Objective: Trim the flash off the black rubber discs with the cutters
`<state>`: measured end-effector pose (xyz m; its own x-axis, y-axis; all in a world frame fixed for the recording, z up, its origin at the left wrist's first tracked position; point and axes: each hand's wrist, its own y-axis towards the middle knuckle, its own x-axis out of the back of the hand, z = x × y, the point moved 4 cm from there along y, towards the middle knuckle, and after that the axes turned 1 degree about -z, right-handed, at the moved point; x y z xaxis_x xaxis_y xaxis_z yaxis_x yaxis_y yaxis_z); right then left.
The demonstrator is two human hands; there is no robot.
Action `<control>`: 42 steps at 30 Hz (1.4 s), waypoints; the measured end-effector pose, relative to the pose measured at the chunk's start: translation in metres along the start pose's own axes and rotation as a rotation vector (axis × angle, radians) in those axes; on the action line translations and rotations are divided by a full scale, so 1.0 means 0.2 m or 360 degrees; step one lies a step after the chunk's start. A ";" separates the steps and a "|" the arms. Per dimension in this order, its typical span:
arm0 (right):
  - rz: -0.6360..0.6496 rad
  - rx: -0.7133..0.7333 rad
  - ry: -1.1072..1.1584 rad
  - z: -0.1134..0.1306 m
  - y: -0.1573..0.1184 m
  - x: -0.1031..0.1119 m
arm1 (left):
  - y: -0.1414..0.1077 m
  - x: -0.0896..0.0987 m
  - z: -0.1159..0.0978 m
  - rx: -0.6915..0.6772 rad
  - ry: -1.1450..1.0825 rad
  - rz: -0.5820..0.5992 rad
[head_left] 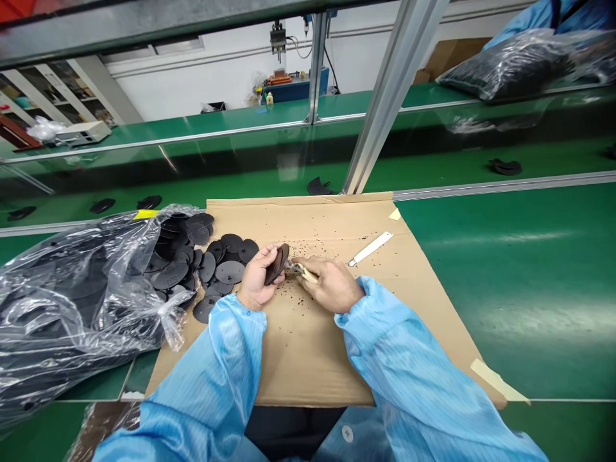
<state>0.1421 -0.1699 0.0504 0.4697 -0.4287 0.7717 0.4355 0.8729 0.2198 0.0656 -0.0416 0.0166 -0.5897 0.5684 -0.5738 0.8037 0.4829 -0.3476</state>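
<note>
My left hand (258, 280) grips dark round plastic discs (276, 265), tilted on edge; I cannot tell exactly how many. Closed around cutting pliers (308, 274) with pale yellow handles, my right hand (335, 283) has their metal jaws at the discs' right edge. Small black scraps are scattered over the cardboard sheet (317, 359) beneath both hands. Left of my left hand lie loose black discs (230, 272). More of them spill from a clear plastic bag (96, 276). A white-handled utility knife (370, 249) rests beyond my right hand.
The cardboard is taped to a green bench (520, 276). Behind it runs a green conveyor belt (269, 170) carrying several black parts. A slanted metal post (385, 96) rises at the cardboard's far edge. Another person's blue sleeve (534, 22) shows at top right, beside a filled bag (510, 64).
</note>
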 end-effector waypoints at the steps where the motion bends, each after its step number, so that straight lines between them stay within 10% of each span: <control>1: -0.0110 -0.0041 0.0108 -0.01 0.00 0.01 | 0.00 0.00 0.00 -0.0063 -0.0027 -0.0023; 7: -0.0711 -0.0278 0.0512 -0.16 0.01 0.03 | 0.00 -0.04 0.03 -0.0228 -0.0143 0.0109; 13: -0.0779 -0.0403 0.0732 -0.22 0.07 0.04 | -0.01 -0.04 0.06 -0.0148 -0.0076 0.0341; 21: 0.0060 0.0001 0.0585 -0.01 0.50 -0.16 | -0.11 -0.07 0.05 0.0252 -0.0258 0.1019; 31: 0.0338 0.0487 -0.0087 0.19 0.65 -0.44 | -0.13 -0.06 0.08 0.0431 -0.0100 0.1358; 35: 0.0050 0.0379 0.0136 0.10 0.63 -0.36 | -0.14 -0.07 0.06 0.0404 -0.0093 0.1392; 42: -0.1127 -0.0059 0.0805 -0.14 0.30 0.00 | -0.11 -0.08 0.04 0.0286 -0.0206 0.1066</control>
<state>0.1896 -0.1242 0.0460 0.3598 -0.9275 0.1011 0.7748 0.3574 0.5214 0.0583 -0.0668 0.0266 0.0415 0.6159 -0.7867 0.9978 -0.0669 0.0002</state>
